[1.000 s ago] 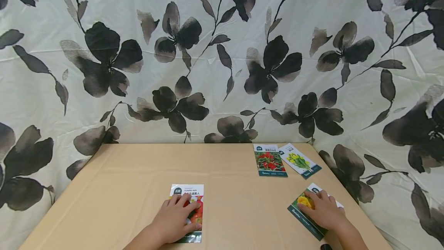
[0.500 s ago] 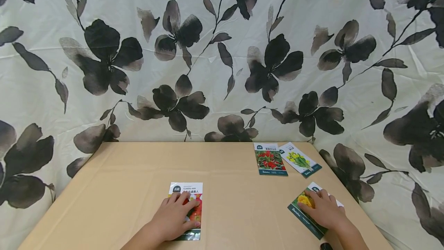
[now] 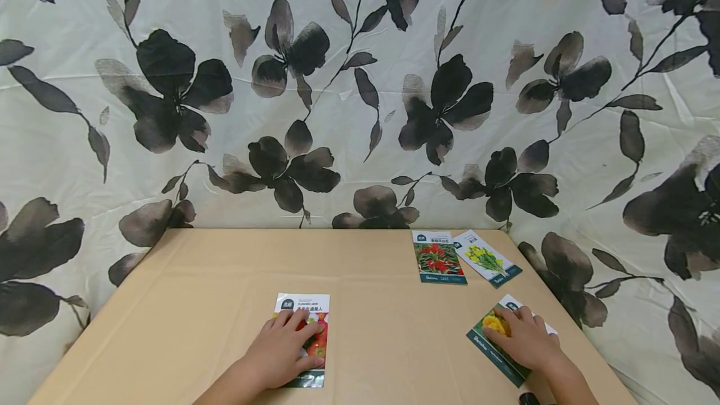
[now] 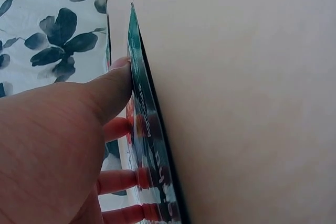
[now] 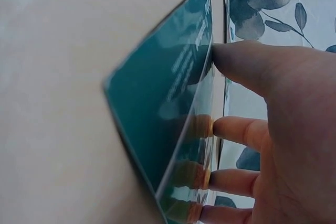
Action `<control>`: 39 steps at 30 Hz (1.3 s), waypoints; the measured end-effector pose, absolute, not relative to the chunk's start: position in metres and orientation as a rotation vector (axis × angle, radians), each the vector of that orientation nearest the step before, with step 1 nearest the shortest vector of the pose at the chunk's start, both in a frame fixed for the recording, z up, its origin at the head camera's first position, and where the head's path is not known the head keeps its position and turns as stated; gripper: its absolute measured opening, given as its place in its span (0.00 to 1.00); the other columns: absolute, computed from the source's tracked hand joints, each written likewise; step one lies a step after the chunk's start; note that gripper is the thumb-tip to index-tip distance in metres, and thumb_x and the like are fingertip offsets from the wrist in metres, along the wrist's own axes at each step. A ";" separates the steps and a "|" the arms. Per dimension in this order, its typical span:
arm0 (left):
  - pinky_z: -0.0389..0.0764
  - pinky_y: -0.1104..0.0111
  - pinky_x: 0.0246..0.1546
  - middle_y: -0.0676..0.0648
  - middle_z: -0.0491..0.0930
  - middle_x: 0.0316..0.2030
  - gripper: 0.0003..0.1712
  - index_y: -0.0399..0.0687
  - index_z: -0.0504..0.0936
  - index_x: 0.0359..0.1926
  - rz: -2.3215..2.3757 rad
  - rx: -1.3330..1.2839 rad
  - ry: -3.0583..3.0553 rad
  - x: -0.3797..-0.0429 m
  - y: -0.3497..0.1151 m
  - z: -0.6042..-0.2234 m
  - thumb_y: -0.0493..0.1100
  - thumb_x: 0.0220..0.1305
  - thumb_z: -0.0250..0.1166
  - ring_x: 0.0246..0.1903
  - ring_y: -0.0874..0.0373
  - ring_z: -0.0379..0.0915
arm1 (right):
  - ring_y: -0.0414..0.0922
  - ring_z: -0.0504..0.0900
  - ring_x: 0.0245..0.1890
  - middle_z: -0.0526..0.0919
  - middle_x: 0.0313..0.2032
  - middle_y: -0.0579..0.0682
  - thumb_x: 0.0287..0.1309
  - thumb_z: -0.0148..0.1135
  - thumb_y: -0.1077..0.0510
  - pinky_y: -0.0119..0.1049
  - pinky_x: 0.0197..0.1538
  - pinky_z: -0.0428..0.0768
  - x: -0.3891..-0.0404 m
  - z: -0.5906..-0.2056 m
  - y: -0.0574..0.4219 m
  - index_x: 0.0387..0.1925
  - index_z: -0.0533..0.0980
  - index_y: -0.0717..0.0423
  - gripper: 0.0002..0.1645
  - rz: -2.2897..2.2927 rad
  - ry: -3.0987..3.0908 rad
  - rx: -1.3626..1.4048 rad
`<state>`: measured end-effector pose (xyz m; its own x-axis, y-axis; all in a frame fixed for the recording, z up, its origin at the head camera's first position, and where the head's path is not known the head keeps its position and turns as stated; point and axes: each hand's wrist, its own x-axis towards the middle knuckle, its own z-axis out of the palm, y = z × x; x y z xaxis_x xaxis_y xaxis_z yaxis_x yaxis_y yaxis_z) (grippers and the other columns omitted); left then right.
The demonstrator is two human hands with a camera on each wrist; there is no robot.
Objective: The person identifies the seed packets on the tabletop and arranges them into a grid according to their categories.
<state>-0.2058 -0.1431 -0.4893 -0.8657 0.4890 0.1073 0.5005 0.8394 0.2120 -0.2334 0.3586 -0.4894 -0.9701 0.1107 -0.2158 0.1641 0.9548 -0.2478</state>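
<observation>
My left hand [image 3: 284,352] rests on a seed packet [image 3: 317,345] with red flowers, near the front middle of the table. In the left wrist view its thumb and fingertips press on the glossy face of that packet [image 4: 144,93]. At the right, my right hand [image 3: 527,339] lies on a tilted seed packet [image 3: 495,355] with a yellow flower and a dark green lower band. The right wrist view has the thumb and fingertips touching this packet's face [image 5: 163,108], with the fingers spread. Each palm hides part of the packet under it.
Two more seed packets lie at the back right: one with red flowers [image 3: 437,258], one slanted with yellow flowers [image 3: 486,259]. A small black object [image 3: 527,399] shows beside the right wrist. Behind the tan table [image 3: 225,280] hangs a white cloth [image 3: 349,124] with dark flowers.
Both hands stay on the same packets. Only the head view has shifted slightly, so the table sits a little higher in it.
</observation>
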 end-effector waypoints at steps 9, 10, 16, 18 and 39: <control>0.73 0.41 0.55 0.43 0.75 0.60 0.37 0.60 0.80 0.63 -0.363 -0.791 -2.963 -0.205 -0.144 -0.489 0.72 0.58 0.68 0.57 0.43 0.69 | 0.65 0.65 0.52 0.69 0.56 0.66 0.53 0.58 0.17 0.71 0.49 0.68 -0.232 -0.486 0.356 0.72 0.67 0.57 0.60 -0.423 2.892 0.205; 0.73 0.41 0.55 0.43 0.75 0.60 0.37 0.60 0.80 0.63 -0.361 -0.790 -2.965 -0.205 -0.144 -0.489 0.72 0.58 0.68 0.57 0.43 0.69 | 0.64 0.65 0.52 0.69 0.56 0.66 0.53 0.58 0.18 0.72 0.49 0.67 -0.232 -0.485 0.356 0.72 0.67 0.57 0.60 -0.429 2.890 0.208; 0.73 0.40 0.55 0.42 0.75 0.62 0.37 0.60 0.80 0.63 -0.364 -0.779 -2.977 -0.206 -0.143 -0.491 0.71 0.57 0.68 0.58 0.42 0.69 | 0.66 0.65 0.54 0.69 0.57 0.66 0.55 0.58 0.19 0.76 0.51 0.66 -0.231 -0.485 0.355 0.73 0.66 0.56 0.59 -0.427 2.889 0.204; 0.73 0.40 0.55 0.42 0.75 0.62 0.37 0.60 0.80 0.62 -0.368 -0.778 -2.975 -0.206 -0.144 -0.491 0.71 0.57 0.68 0.58 0.42 0.69 | 0.67 0.65 0.54 0.68 0.58 0.67 0.56 0.58 0.19 0.78 0.51 0.65 -0.231 -0.485 0.355 0.73 0.66 0.56 0.59 -0.422 2.888 0.203; 0.72 0.39 0.54 0.42 0.75 0.62 0.37 0.60 0.80 0.63 -0.372 -0.781 -2.975 -0.206 -0.143 -0.490 0.70 0.57 0.69 0.58 0.41 0.69 | 0.67 0.66 0.53 0.65 0.59 0.75 0.59 0.55 0.19 0.75 0.50 0.72 -0.235 -0.485 0.338 0.69 0.66 0.67 0.61 -0.350 2.883 0.351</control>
<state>-0.2058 -0.1435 -0.4902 -0.8721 0.4786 0.1021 0.4890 0.8442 0.2196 -0.2352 0.3384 -0.4845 -0.9482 0.2084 -0.2399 0.2597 0.9432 -0.2072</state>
